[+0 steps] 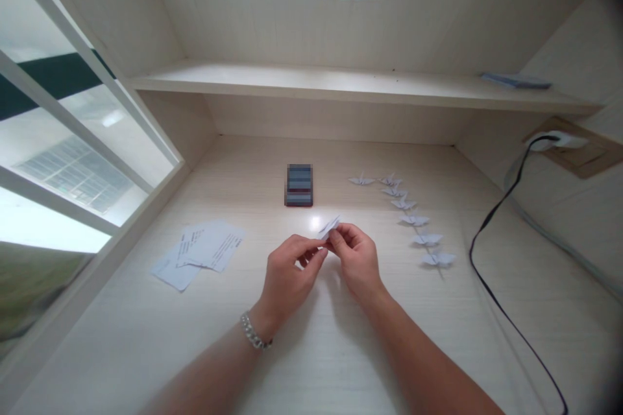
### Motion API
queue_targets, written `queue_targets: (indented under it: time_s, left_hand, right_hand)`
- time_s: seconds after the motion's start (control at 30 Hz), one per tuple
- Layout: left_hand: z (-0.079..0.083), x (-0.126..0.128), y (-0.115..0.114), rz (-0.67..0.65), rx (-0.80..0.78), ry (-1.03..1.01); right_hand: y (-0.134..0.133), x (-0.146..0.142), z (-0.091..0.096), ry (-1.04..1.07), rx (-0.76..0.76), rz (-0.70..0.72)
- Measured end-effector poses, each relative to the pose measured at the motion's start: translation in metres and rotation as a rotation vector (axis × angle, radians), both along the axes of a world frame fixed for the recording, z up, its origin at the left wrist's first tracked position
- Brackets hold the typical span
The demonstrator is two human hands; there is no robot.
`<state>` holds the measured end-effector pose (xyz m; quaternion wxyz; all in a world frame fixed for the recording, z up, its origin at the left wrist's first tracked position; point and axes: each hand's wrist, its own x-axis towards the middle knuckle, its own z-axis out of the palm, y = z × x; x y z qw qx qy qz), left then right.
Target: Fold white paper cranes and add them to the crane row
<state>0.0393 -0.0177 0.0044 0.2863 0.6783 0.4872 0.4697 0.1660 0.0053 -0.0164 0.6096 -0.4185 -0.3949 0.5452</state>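
Both hands meet over the middle of the pale wooden desk [146,337]. My left hand [288,272] and my right hand [359,258] pinch a small folded piece of white paper [329,225] between their fingertips, holding it just above the desk. A metal bracelet [253,332] circles my left wrist. To the right of my hands, several folded white paper cranes [413,220] lie in a curved row on the desk.
A small stack of white paper slips [202,251] lies at the left. A dark phone [298,185] rests behind my hands. A black cable [491,233] runs from a wall socket [559,141] down the right side. On the shelf above lies a blue booklet [516,81].
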Motion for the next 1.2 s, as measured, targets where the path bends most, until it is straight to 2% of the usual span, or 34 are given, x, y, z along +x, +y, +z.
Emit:
queue_targets:
  time_s: [0.13,0.27,0.53,0.73,0.93,1.2]
  left_hand:
    - [0.0018,-0.0035,0.0025,0.102,0.001,-0.018]
    - [0.0030,-0.0038,0.0040,0.085,0.014,0.006]
    - [0.0040,-0.0040,0.0038,0.069,0.020,0.030]
    - [0.0039,-0.0031,0.0025,0.138,-0.053,-0.005]
    - [0.0054,-0.0035,0.0036,0.075,-0.029,0.028]
    - [-0.0013,-0.0076,0.0075,0.070,-0.154,-0.026]
  right_hand:
    - [-0.0023,-0.0012,0.0020,-0.016,0.021,0.046]
    - [-0.0044,-0.0022,0.0021,-0.093,0.031,0.064]
    - [-0.0049,-0.0028,0.0040,-0.219,0.049,0.012]
    - [-0.0052,-0.0035,0.0037,-0.217,0.059,0.017]
    - [-0.0049,-0.0027,0.0031,-0.272,0.067,0.016]
    - [-0.0072,-0.0016,0.0057,-0.395,0.074,0.039]
